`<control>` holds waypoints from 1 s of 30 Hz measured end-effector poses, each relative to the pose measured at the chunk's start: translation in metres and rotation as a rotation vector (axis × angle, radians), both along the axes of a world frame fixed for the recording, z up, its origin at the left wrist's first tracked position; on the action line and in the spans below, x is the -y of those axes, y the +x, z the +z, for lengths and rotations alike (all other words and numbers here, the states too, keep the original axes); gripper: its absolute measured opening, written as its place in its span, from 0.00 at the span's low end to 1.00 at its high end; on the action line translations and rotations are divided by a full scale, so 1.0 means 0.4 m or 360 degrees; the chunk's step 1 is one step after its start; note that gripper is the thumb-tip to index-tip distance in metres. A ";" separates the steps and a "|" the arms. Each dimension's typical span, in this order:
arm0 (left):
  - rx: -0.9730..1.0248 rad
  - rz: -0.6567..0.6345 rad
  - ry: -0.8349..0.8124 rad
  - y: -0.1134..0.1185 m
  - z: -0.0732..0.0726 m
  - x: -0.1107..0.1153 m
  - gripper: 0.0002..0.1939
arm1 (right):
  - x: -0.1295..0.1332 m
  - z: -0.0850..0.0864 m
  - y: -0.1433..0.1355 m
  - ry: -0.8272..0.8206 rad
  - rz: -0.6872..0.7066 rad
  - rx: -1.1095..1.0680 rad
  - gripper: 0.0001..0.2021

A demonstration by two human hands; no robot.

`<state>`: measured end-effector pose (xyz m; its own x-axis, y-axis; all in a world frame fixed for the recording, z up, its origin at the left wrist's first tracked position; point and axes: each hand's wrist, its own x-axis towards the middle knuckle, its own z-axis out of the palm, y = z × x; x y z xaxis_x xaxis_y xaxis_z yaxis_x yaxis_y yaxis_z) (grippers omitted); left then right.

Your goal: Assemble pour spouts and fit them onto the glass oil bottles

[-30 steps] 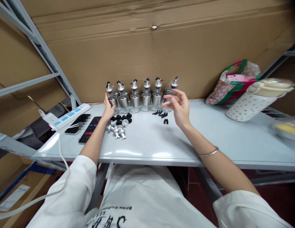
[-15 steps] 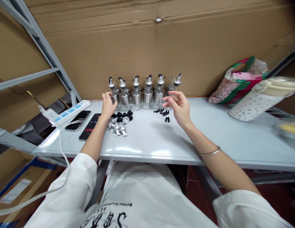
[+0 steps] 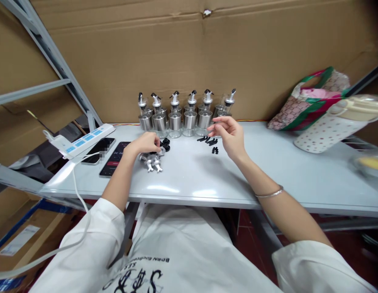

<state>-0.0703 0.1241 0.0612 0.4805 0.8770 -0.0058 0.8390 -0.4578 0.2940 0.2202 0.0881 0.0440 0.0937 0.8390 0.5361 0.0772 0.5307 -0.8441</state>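
The left hand (image 3: 146, 143) bends over the black stoppers (image 3: 166, 145) left of the frame's centre, fingertips partly hidden, so whether it grips anything cannot be told; the right hand (image 3: 213, 129), loosely open, hangs near small black pieces (image 3: 211, 142) right of centre. Silver spouts (image 3: 157, 163) lie below the stoppers on the tabletop (image 3: 183, 179), and 6 spouted bottles (image 3: 190, 121) line the upper centre.

Black stoppers (image 3: 166, 147) partly behind left hand (image 3: 144, 143)
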 end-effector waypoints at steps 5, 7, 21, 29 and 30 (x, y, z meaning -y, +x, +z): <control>0.0301 -0.0107 0.0407 0.036 0.009 0.021 0.02 | 0.002 0.005 -0.001 -0.0007 -0.0017 -0.0023 0.08; 0.0401 -0.0205 0.0577 0.060 0.001 0.029 0.01 | 0.001 0.004 -0.001 -0.0019 0.0011 -0.0050 0.07; 0.0388 -0.0673 0.0961 0.185 -0.092 0.061 0.05 | 0.004 -0.020 -0.011 -0.0397 0.0544 0.0420 0.22; 0.0540 -0.0690 0.0726 0.189 -0.088 0.071 0.05 | 0.011 -0.019 -0.009 -0.0325 0.0705 0.0492 0.20; 0.0558 -0.0689 0.0694 0.190 -0.087 0.072 0.05 | 0.012 -0.019 -0.009 -0.0319 0.0702 0.0514 0.20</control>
